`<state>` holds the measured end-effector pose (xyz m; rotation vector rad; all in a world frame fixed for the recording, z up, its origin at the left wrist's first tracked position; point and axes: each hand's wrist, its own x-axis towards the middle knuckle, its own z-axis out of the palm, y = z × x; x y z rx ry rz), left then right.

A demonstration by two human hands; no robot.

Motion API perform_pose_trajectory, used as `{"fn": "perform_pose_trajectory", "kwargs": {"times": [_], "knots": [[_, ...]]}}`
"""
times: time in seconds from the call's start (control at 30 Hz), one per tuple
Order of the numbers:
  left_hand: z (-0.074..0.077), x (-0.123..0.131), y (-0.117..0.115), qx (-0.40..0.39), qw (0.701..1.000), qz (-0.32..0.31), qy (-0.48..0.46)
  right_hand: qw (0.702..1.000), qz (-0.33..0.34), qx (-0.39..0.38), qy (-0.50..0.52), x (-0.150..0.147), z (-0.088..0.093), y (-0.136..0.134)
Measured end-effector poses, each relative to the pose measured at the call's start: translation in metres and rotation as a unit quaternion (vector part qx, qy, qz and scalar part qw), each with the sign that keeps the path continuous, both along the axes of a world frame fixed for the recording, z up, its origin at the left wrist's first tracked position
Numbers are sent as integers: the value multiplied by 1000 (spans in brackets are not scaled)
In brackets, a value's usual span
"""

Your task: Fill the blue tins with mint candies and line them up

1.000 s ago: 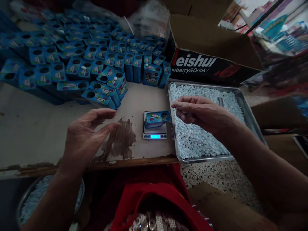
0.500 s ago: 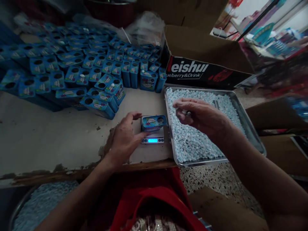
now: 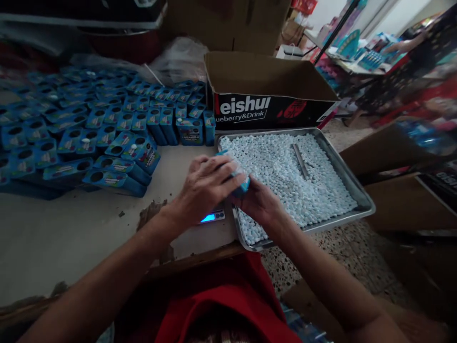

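Note:
My left hand (image 3: 205, 186) is wrapped over a small blue candy tin (image 3: 243, 187), which is tilted above the left edge of the metal tray (image 3: 363, 209). Against the tin's lower right end sits my right hand (image 3: 262, 201), its fingers partly hidden under the tin. Pale blue and white candies (image 3: 278, 166) cover most of the tray, with a flat metal strip (image 3: 300, 161) lying on them. Below my left hand, a small digital scale (image 3: 214, 216) with a lit blue display is mostly covered from view.
Many blue tins (image 3: 114, 178) with round openings on top crowd the left and back of the table (image 3: 89, 233). A cardboard box (image 3: 271, 107) stands behind the tray. More cartons (image 3: 392, 205) are at the right, and a person (image 3: 396, 76) is in the background.
The tin has been lifted off the scale and tilted over the tray's edge by my left hand. My right hand has moved left from above the candies to the tin.

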<state>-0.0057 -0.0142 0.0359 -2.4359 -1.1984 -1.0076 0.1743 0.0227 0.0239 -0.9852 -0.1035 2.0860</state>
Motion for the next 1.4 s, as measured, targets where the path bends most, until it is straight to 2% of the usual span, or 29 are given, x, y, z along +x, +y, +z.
{"fn": "perform_pose_trajectory", "kwargs": {"times": [0.1,0.17,0.23,0.33,0.37,0.43,0.5,0.57,0.67,0.77,0.87,0.97,1.03,1.17,1.4], "knots": [[-17,-2,0,-60,989,55,-126,999,-26,-33,-13,-2,3,1],[-25,-6,-9,-130,962,91,-221,999,-13,-34,-33,2,3,2],[-29,-11,-21,-209,914,133,-321,998,18,-31,-45,10,1,3],[-33,-16,-42,-320,815,176,-450,997,56,-3,-52,21,-2,3],[-35,-17,-48,-343,790,185,-473,996,64,11,-59,25,-3,4],[-40,-18,-58,-375,765,206,-482,992,89,45,-78,30,-4,5],[-45,-20,-63,-392,760,229,-464,982,126,90,-104,31,-3,5],[-49,-24,-65,-395,764,220,-460,966,162,151,-135,28,3,6],[-49,-39,-68,-361,775,169,-491,927,216,248,-180,18,22,8],[-45,-64,-79,-322,787,191,-491,887,267,309,-215,4,44,12],[-39,-87,-98,-281,786,240,-496,873,293,315,-230,-9,59,16],[-33,-103,-113,-220,788,263,-511,886,292,274,-234,-16,64,20],[-29,-109,-119,-195,804,264,-496,890,287,261,-241,-17,63,20],[-27,-112,-121,-209,831,236,-459,869,286,298,-272,-16,59,18],[-25,-95,-114,-261,832,194,-450,813,327,366,-312,-18,59,19]]}}
